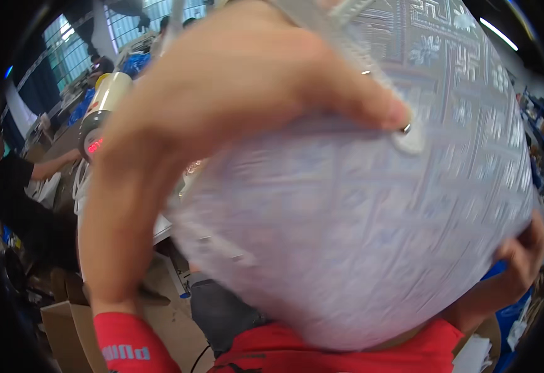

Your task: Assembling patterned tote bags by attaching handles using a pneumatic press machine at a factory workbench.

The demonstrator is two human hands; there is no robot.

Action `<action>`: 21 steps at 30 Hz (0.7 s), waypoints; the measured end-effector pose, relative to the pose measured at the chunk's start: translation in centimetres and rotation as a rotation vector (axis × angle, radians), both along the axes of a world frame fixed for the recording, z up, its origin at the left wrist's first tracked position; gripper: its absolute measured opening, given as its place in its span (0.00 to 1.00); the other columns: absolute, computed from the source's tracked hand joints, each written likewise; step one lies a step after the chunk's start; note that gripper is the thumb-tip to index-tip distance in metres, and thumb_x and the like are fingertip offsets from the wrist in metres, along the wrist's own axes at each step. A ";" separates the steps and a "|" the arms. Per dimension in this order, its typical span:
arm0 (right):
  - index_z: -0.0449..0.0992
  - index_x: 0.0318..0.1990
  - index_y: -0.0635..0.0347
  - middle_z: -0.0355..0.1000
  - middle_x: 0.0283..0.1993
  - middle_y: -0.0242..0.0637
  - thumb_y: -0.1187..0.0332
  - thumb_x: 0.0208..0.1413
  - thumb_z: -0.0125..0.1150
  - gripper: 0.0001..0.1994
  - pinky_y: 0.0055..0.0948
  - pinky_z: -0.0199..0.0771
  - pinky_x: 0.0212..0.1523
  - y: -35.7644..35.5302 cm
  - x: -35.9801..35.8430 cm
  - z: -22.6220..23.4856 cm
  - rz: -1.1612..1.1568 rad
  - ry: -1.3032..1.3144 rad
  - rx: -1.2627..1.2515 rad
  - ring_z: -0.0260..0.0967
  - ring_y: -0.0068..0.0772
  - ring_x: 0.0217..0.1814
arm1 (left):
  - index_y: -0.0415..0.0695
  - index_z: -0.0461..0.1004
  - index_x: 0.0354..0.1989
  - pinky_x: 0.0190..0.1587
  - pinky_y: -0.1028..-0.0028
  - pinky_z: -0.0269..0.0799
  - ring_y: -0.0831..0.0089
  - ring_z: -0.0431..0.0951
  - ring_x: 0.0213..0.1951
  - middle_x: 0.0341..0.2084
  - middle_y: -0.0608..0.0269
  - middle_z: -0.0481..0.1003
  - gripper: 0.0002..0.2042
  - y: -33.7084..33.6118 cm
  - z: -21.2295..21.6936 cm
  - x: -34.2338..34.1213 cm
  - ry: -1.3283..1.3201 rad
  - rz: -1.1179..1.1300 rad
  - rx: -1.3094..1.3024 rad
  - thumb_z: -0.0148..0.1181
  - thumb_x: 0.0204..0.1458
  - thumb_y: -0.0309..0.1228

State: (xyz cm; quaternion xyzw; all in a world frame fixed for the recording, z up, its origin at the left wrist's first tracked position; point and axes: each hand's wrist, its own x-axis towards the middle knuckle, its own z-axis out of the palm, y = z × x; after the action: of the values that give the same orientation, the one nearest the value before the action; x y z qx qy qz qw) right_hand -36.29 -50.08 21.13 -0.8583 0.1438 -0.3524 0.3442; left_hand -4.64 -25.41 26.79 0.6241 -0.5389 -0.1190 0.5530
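A large pale lilac, shiny piece with a raised geometric pattern (359,205) fills the middle and right of the view, bulging and blurred by motion. Across its upper part lies a pale strap (352,46), with small metal studs near its rounded end. My left hand (241,81) reaches over the upper left of the piece, closed on it. Its thumb presses beside a metal stud, while the other fingers are mostly hidden. At the lower right edge, my right hand (523,258) grips the same piece with bent fingers, partly hidden behind it.
At the left stands a cream cylindrical device (109,93) with a red lit display. A co-worker in a dark top (26,199) reaches an arm towards it. A cardboard box (67,329) sits at the lower left, and blue plastic (511,311) lies at the lower right.
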 end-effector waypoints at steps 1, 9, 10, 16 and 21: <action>0.74 0.57 0.74 0.79 0.50 0.46 0.55 0.42 0.80 0.38 0.30 0.76 0.51 -2.2 -0.1 2.9 -0.092 0.162 -0.172 0.78 0.35 0.50 | 0.34 0.75 0.56 0.46 0.69 0.79 0.63 0.84 0.40 0.41 0.52 0.83 0.28 -1.1 0.1 0.9 -0.023 -0.104 -0.021 0.73 0.45 0.30; 0.70 0.68 0.52 0.63 0.73 0.48 0.65 0.54 0.72 0.32 0.50 0.61 0.71 -10.0 22.8 -0.2 -0.605 0.121 -1.185 0.62 0.56 0.72 | 0.34 0.69 0.58 0.50 0.66 0.75 0.65 0.79 0.43 0.47 0.51 0.78 0.21 -16.9 -13.7 9.9 0.797 0.282 -0.538 0.61 0.55 0.17; 0.68 0.69 0.52 0.61 0.74 0.49 0.64 0.55 0.72 0.33 0.51 0.60 0.71 -10.1 24.7 -2.6 -0.485 0.149 -1.053 0.61 0.56 0.73 | 0.34 0.69 0.58 0.50 0.66 0.75 0.65 0.79 0.43 0.47 0.51 0.78 0.21 -18.6 -16.2 12.3 0.788 0.303 -0.555 0.61 0.55 0.17; 0.67 0.69 0.61 0.63 0.71 0.60 0.52 0.63 0.64 0.32 0.48 0.61 0.71 -13.5 31.7 -20.8 -0.277 0.400 -0.568 0.60 0.60 0.74 | 0.36 0.66 0.63 0.52 0.62 0.76 0.60 0.78 0.51 0.53 0.47 0.75 0.21 -24.5 -24.0 18.0 0.828 0.692 -0.543 0.60 0.61 0.24; 0.62 0.72 0.64 0.68 0.69 0.54 0.53 0.69 0.55 0.31 0.35 0.59 0.72 -13.3 39.4 -30.1 0.227 0.367 0.109 0.66 0.51 0.71 | 0.41 0.62 0.69 0.58 0.61 0.70 0.58 0.76 0.55 0.58 0.47 0.74 0.28 -23.3 -32.3 25.2 1.202 0.652 -0.636 0.63 0.61 0.30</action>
State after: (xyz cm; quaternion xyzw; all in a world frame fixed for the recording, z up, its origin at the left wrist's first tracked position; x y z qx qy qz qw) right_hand 3.08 -63.43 -9.01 -0.8988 0.1254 -0.1409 0.3958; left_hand 20.55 -48.75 -5.54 0.3899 0.0592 -0.1079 0.9126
